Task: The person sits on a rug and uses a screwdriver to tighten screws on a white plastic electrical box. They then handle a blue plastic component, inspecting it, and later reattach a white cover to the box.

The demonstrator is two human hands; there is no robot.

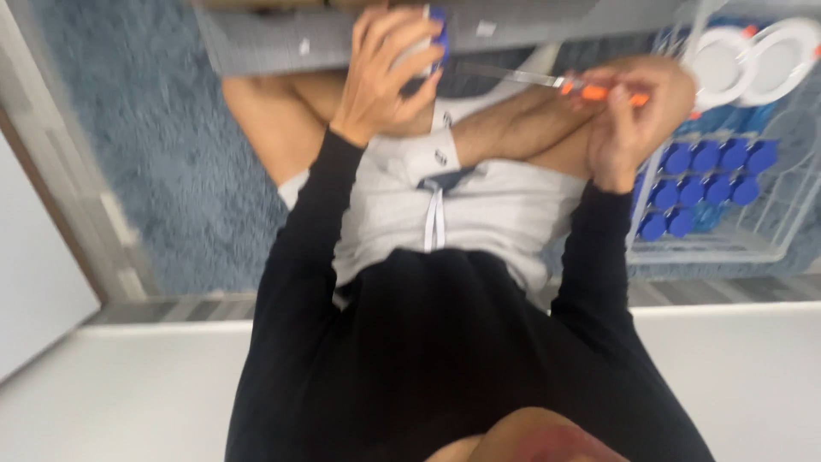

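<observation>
Fingers (402, 64) of left hand (380, 73) curling around small white container (419, 51) with blue cap.
Gripping orange-handled tool (599, 90) in right hand (633, 111), long axis pointing left toward container, tip stopping just short.

Left hand (380, 73) grips a blue-capped white item (432, 38); right hand (637, 111) pinches an orange-handled tool (564, 84) beside a rack of blue caps (705, 184)

Blue-capped bottles (705, 184) in wire rack (774, 248), right of the legs
</observation>
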